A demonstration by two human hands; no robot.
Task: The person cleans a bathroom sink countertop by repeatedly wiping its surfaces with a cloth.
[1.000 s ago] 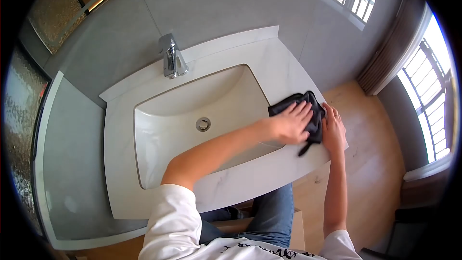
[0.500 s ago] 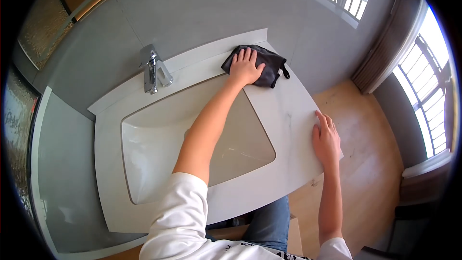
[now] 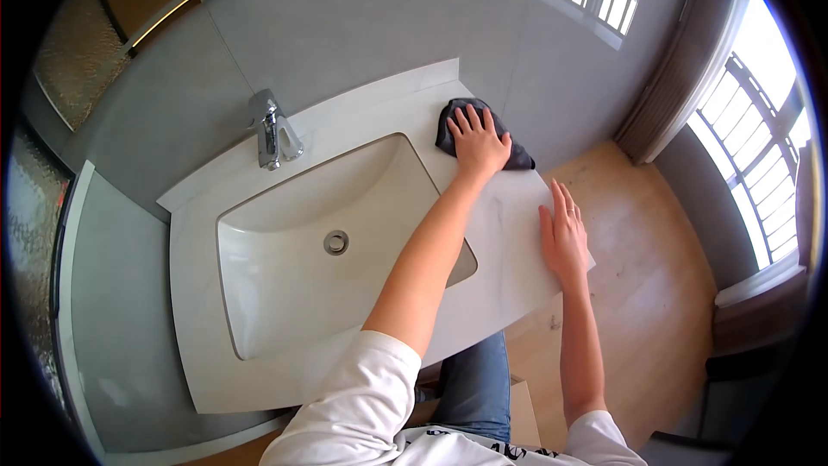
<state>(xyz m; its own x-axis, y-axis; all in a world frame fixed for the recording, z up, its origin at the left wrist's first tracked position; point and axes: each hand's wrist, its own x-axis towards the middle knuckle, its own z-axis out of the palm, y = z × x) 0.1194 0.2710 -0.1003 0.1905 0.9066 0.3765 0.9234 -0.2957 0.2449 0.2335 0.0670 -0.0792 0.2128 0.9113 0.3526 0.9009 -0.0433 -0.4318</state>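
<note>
My left hand (image 3: 479, 140) lies flat with spread fingers on a black cloth (image 3: 447, 131), pressing it against the white countertop (image 3: 509, 216) near its far right corner. The cloth is bunched, and part of it is hidden under the palm. At the counter's right edge rests my right hand (image 3: 565, 237), its fingers stretched out and holding nothing. My left forearm crosses over the right part of the white sink basin (image 3: 285, 267), whose round drain shows in the middle.
A chrome faucet (image 3: 272, 134) stands behind the basin. A low backsplash (image 3: 371, 97) runs along the grey wall (image 3: 362, 17). To the right are a wooden floor (image 3: 647, 250), a brown curtain (image 3: 660, 78) and a barred window (image 3: 750, 121). A glass panel (image 3: 116, 311) is at the left.
My left hand has slid the cloth rightward along the counter, bunching it, and the drain has come into view. My right hand remains at the counter's edge. The view has shifted slightly.
</note>
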